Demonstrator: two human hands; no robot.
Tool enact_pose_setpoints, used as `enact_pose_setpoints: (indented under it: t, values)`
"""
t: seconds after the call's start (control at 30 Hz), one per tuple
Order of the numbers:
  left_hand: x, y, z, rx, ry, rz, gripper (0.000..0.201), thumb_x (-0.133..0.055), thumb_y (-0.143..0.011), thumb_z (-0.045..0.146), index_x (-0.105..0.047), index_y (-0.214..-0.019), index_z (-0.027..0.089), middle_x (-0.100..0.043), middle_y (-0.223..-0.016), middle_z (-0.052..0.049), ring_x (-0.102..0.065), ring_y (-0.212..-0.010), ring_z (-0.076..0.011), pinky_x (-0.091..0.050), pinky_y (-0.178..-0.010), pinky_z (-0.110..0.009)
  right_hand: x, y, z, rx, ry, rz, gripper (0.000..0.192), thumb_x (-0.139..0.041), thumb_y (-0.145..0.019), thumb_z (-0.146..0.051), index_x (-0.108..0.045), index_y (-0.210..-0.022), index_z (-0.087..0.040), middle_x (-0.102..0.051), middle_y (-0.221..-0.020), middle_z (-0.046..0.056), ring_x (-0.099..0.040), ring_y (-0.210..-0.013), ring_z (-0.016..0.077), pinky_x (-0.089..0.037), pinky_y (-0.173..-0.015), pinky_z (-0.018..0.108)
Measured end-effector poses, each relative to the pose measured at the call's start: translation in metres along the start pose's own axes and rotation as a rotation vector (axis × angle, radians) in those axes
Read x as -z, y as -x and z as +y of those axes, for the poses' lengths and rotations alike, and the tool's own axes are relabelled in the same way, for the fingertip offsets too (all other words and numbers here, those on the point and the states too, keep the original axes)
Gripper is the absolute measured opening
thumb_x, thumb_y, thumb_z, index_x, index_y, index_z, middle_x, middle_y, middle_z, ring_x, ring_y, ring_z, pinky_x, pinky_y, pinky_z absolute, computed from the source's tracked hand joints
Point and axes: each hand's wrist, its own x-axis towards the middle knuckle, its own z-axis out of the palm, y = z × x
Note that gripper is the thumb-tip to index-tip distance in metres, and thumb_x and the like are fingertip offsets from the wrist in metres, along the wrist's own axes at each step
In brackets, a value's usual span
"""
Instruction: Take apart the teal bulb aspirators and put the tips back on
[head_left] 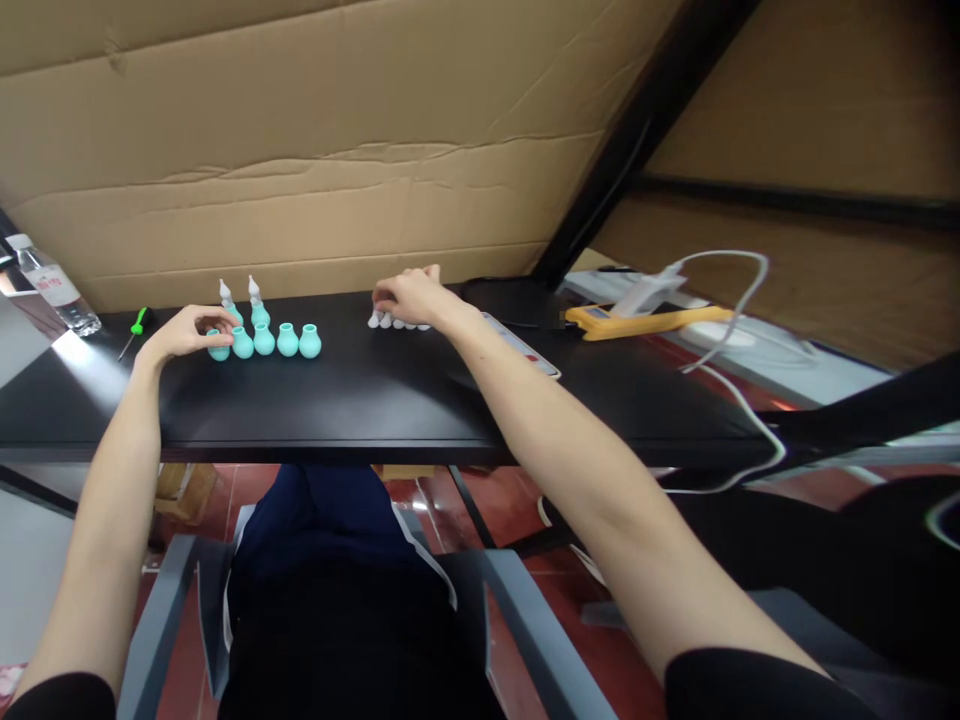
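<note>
My left hand (191,332) curls around the leftmost small turquoise bulb-shaped bottle (218,352), thumb and fingers at its neck and partly hiding it. To its right stand several more open-necked bottles in a row, among them a turquoise bulb bottle (310,343). Behind this row, two turquoise bulbs carry white pointed tops, one being a white top (254,289). My right hand (409,294) reaches down over a row of small white pointed tops (386,321). Its fingers are pinched together at the left end of that row, and partly hide what they grip.
The black table (360,400) meets a cardboard wall (315,220). A green-handled screwdriver (138,322) and a water bottle (56,287) lie at the left. A phone (525,347) is beside my right forearm. Farther right are a yellow tool (600,322) and a white cable (742,400).
</note>
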Motion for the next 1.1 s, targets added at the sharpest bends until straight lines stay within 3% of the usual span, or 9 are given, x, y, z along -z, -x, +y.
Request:
enact_pose_setpoints:
  t: [0.23,0.33,0.43,0.53,0.63,0.83,0.97,1.1]
  values:
    - [-0.004,-0.001,0.002,0.049,0.033,-0.011,0.065,-0.104,-0.074,0.07,-0.09,-0.114,0.021,-0.088,-0.097,-0.007,-0.084,-0.098,-0.0268,-0.072,-0.097,-0.04,-0.005,0.0,0.001,-0.015,-0.018,0.047,0.026,-0.067,-0.108,-0.016,-0.091,-0.115,-0.019,-0.093,-0.124,0.018,-0.079,-0.127,0.0435,-0.039,-0.119,0.062]
    - [-0.007,-0.002,0.001,0.06,0.029,0.001,0.063,-0.104,-0.073,0.069,-0.09,-0.112,0.021,-0.088,-0.098,-0.007,-0.083,-0.099,-0.0268,-0.07,-0.093,-0.038,-0.001,0.003,0.003,-0.036,-0.084,0.145,0.025,-0.067,-0.108,-0.017,-0.091,-0.116,-0.019,-0.092,-0.127,0.02,-0.079,-0.131,0.0463,-0.042,-0.123,0.065]
    - [-0.009,-0.002,0.001,0.071,0.006,0.002,0.065,-0.103,-0.073,0.071,-0.09,-0.113,0.021,-0.088,-0.098,-0.006,-0.083,-0.098,-0.0267,-0.068,-0.091,-0.038,0.007,0.006,0.002,-0.038,-0.29,0.293,0.023,-0.068,-0.11,-0.024,-0.09,-0.116,-0.021,-0.092,-0.129,0.019,-0.081,-0.131,0.0443,-0.052,-0.124,0.063]
    - [-0.01,-0.002,0.001,0.069,0.001,-0.011,0.067,-0.101,-0.076,0.074,-0.09,-0.115,0.022,-0.088,-0.098,-0.006,-0.083,-0.097,-0.0261,-0.068,-0.092,-0.038,0.015,0.011,-0.006,0.038,-0.613,0.358,0.02,-0.073,-0.108,-0.036,-0.089,-0.111,-0.023,-0.093,-0.124,0.016,-0.085,-0.121,0.0382,-0.063,-0.116,0.055]
    - [-0.011,-0.003,0.0,0.039,-0.001,0.01,0.066,-0.101,-0.075,0.075,-0.091,-0.112,0.022,-0.089,-0.099,-0.006,-0.082,-0.095,-0.0251,-0.067,-0.09,-0.035,0.021,0.019,-0.025,0.146,-0.806,0.327,0.025,-0.077,-0.104,-0.045,-0.089,-0.104,-0.022,-0.094,-0.116,0.013,-0.086,-0.112,0.034,-0.068,-0.11,0.051]
    - [-0.008,-0.004,0.005,-0.045,-0.05,0.115,0.062,-0.097,-0.083,0.076,-0.092,-0.111,0.021,-0.091,-0.108,-0.01,-0.082,-0.098,-0.0249,-0.068,-0.094,-0.036,0.017,0.028,-0.066,0.309,-0.843,0.176,0.026,-0.076,-0.1,-0.045,-0.091,-0.097,-0.023,-0.093,-0.109,0.009,-0.085,-0.102,0.0289,-0.068,-0.101,0.043]
    - [-0.009,0.0,0.022,-0.12,-0.111,0.23,0.05,-0.091,-0.093,0.068,-0.091,-0.112,0.022,-0.091,-0.116,-0.009,-0.083,-0.106,-0.0264,-0.067,-0.104,-0.039,0.008,0.024,-0.077,0.32,-0.808,0.152,0.023,-0.073,-0.103,-0.038,-0.091,-0.101,-0.022,-0.094,-0.109,0.008,-0.085,-0.099,0.0274,-0.067,-0.1,0.041]
    - [-0.025,-0.01,0.045,-0.239,-0.22,0.27,0.038,-0.08,-0.104,0.056,-0.091,-0.119,0.022,-0.091,-0.121,-0.01,-0.084,-0.111,-0.0298,-0.065,-0.115,-0.047,0.005,0.024,-0.084,0.287,-0.786,0.15,0.021,-0.073,-0.106,-0.037,-0.088,-0.102,-0.022,-0.094,-0.11,0.009,-0.087,-0.1,0.0284,-0.066,-0.102,0.042]
